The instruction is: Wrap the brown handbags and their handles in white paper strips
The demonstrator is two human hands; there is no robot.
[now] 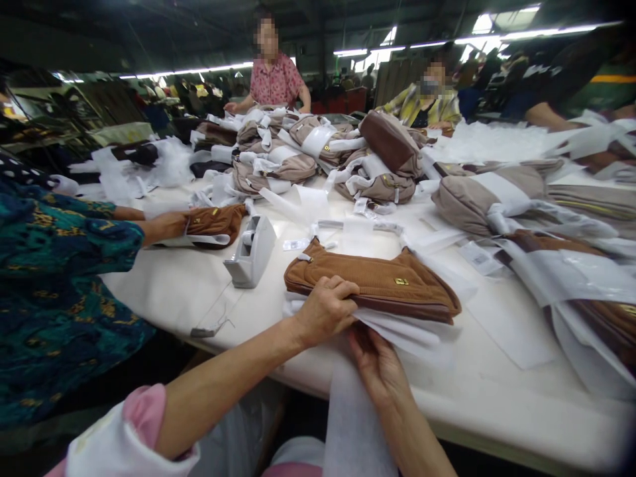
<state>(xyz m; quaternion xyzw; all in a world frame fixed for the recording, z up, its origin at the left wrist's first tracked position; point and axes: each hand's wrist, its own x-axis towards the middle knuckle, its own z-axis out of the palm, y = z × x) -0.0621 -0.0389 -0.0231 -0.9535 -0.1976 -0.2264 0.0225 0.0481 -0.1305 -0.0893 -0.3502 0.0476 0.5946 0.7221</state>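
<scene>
A brown corduroy handbag (368, 278) with a darker bottom trim and a small gold clasp lies in front of me, its wrapped handle (360, 227) pointing away. My left hand (328, 308) is closed over the bag's near lower edge. White sheets (407, 331) stick out beneath the bag. Palm up, my right hand (380, 368) is at that same edge, its fingertips partly hidden under the bag. A long white paper strip (352, 417) hangs over the table edge from my right hand, which appears closed on it.
A grey tape dispenser (251, 252) stands left of the bag. Wrapped beige bags (303, 146) are piled behind, and another brown bag (586, 285) lies at right. At left, a co-worker's hand (171, 226) holds a brown bag (218, 222). Other people stand across the table (173, 291).
</scene>
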